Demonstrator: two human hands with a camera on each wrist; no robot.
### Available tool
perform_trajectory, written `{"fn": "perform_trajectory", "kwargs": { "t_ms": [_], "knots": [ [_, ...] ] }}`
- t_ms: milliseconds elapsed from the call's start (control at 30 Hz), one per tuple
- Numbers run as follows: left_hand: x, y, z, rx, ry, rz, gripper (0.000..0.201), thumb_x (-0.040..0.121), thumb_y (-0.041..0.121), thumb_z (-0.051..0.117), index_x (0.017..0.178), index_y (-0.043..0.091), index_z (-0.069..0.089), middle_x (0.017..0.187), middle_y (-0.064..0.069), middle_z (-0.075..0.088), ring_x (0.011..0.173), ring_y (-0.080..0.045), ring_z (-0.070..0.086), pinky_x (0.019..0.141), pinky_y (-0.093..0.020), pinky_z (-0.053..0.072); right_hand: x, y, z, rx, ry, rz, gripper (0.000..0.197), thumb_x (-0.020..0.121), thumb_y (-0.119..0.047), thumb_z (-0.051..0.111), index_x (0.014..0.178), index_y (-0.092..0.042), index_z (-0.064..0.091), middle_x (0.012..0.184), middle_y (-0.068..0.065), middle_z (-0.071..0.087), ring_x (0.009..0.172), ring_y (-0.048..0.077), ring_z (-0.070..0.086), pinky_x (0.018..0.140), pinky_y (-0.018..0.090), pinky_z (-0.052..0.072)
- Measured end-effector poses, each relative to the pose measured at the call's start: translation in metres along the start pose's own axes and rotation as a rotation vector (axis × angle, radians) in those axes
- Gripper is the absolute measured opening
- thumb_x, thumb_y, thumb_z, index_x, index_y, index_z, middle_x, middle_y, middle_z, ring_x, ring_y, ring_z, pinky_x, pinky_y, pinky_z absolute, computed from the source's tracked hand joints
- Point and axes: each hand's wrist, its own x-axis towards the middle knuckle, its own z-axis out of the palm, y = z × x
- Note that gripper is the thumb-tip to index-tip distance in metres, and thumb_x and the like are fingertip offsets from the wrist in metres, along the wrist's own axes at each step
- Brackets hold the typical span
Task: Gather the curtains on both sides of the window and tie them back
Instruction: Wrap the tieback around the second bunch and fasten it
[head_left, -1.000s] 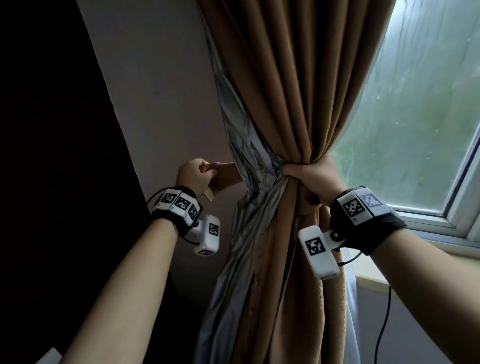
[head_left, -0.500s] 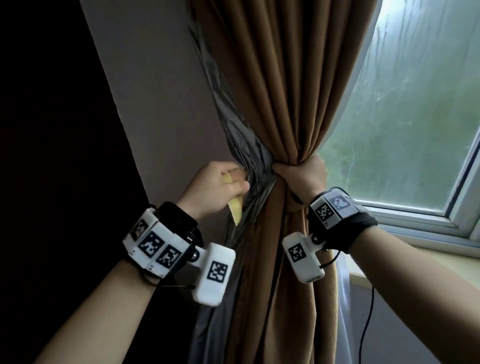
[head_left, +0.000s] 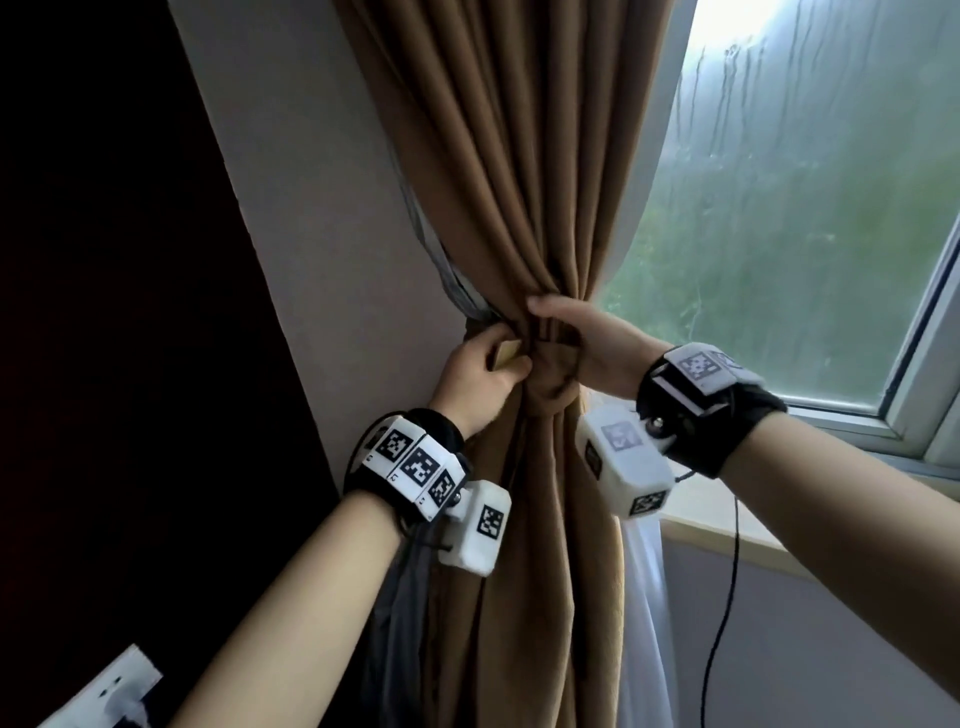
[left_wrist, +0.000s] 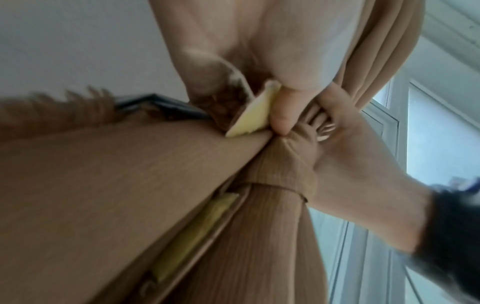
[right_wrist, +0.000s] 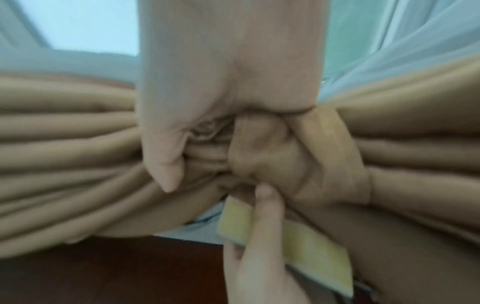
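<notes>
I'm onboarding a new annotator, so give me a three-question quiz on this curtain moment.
1. True or false: a tie-back band already wraps the gathered brown curtain.
2. The left hand pinches: A) a black cable, B) the band's pale yellow strip end, C) nothing.
3. Fill in: the right hand grips the curtain on the side nearer the ____.

Key: 1 true; 2 B; 3 window.
</notes>
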Motion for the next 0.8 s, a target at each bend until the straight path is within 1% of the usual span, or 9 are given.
{"fn": "perform_trajectory", "kwargs": {
  "t_ms": [67, 133, 200, 300, 433, 500, 633, 700, 800],
  "knots": [
    [-0.002, -0.001, -0.004, 0.019, -0.008, 0.005, 0.019, 0.085, 0.003, 0.059, 0.102, 0.011, 0.061, 0.098, -0.005, 0.064, 0.094, -0.014, 0.055, 0.083, -0.020, 0.038, -0.008, 0.002, -0.011, 0.100, -0.180, -0.010, 0.018, 0.064, -0.018, 0.062, 0.079, -0.010, 0.058, 0.075, 0.009, 0.041, 0.068, 0.022, 0.035, 0.065, 0.030, 0.017],
    [-0.006, -0.002, -0.010, 0.049, -0.018, 0.032, 0.015, 0.085, 0.003, 0.060, 0.096, 0.014, 0.060, 0.094, -0.003, 0.063, 0.091, -0.013, 0.055, 0.081, -0.021, 0.038, -0.011, 0.006, -0.023, 0.160, -0.234, -0.063, 0.029, 0.061, -0.005, 0.044, 0.076, -0.008, 0.069, 0.081, 0.012, 0.060, 0.076, 0.024, 0.057, 0.069, 0.024, 0.044],
    [-0.012, -0.003, -0.013, 0.065, -0.012, 0.050, 0.013, 0.084, 0.005, 0.061, 0.090, 0.016, 0.058, 0.088, 0.000, 0.063, 0.086, -0.012, 0.056, 0.079, -0.022, 0.040, -0.019, 0.010, -0.029, 0.202, -0.299, -0.093, 0.037, 0.054, 0.000, 0.039, 0.066, -0.007, 0.073, 0.077, 0.004, 0.071, 0.074, 0.015, 0.067, 0.071, 0.019, 0.052],
    [-0.020, -0.006, -0.016, 0.053, 0.029, 0.065, 0.009, 0.079, 0.014, 0.062, 0.087, 0.016, 0.059, 0.082, 0.003, 0.062, 0.079, -0.009, 0.055, 0.074, -0.021, 0.041, -0.017, 0.023, -0.035, 0.169, -0.343, -0.186, 0.026, 0.044, 0.003, 0.067, 0.070, 0.001, 0.069, 0.073, 0.010, 0.067, 0.071, 0.019, 0.065, 0.072, 0.023, 0.052],
    [-0.027, -0.008, -0.017, 0.070, 0.056, 0.089, 0.013, 0.084, 0.004, 0.061, 0.095, 0.009, 0.062, 0.086, 0.001, 0.064, 0.082, -0.008, 0.057, 0.074, -0.015, 0.042, -0.024, 0.036, -0.031, 0.033, -0.321, -0.210, 0.071, 0.042, -0.025, 0.093, 0.101, -0.002, 0.060, 0.089, 0.007, 0.070, 0.085, 0.018, 0.067, 0.080, 0.027, 0.054],
    [-0.028, -0.006, -0.017, 0.075, 0.048, 0.090, 0.012, 0.085, 0.005, 0.060, 0.096, 0.009, 0.062, 0.087, 0.000, 0.065, 0.084, -0.011, 0.058, 0.078, -0.020, 0.043, -0.030, 0.034, -0.019, -0.117, -0.240, -0.241, 0.078, 0.043, -0.032, 0.091, 0.111, -0.011, 0.058, 0.101, 0.003, 0.069, 0.095, 0.014, 0.066, 0.085, 0.025, 0.053],
    [-0.027, -0.004, -0.016, 0.076, 0.036, 0.081, 0.014, 0.088, 0.005, 0.057, 0.090, 0.019, 0.059, 0.077, 0.010, 0.061, 0.074, -0.005, 0.055, 0.074, -0.017, 0.041, -0.031, 0.033, 0.003, -0.258, 0.182, -0.359, 0.040, 0.064, -0.002, 0.081, 0.094, -0.020, 0.062, 0.089, -0.002, 0.067, 0.078, 0.003, 0.064, 0.078, 0.023, 0.054],
    [-0.028, -0.005, -0.016, 0.048, 0.067, 0.071, 0.008, 0.085, 0.013, 0.059, 0.084, 0.021, 0.058, 0.072, 0.014, 0.059, 0.071, -0.004, 0.053, 0.071, -0.016, 0.041, -0.026, 0.036, 0.002, -0.306, 0.374, -0.374, 0.028, 0.067, -0.004, 0.079, 0.085, -0.020, 0.063, 0.081, 0.000, 0.066, 0.074, 0.009, 0.063, 0.075, 0.029, 0.055],
    [-0.032, -0.006, -0.017, 0.052, 0.143, 0.113, 0.014, 0.083, 0.014, 0.061, 0.073, 0.023, 0.057, 0.059, 0.019, 0.056, 0.058, 0.006, 0.049, 0.062, -0.008, 0.038, -0.021, 0.037, 0.000, -0.360, 0.483, -0.356, 0.023, 0.067, -0.008, 0.076, 0.088, -0.007, 0.067, 0.082, 0.008, 0.068, 0.075, 0.017, 0.063, 0.073, 0.036, 0.055]
  ]
}}
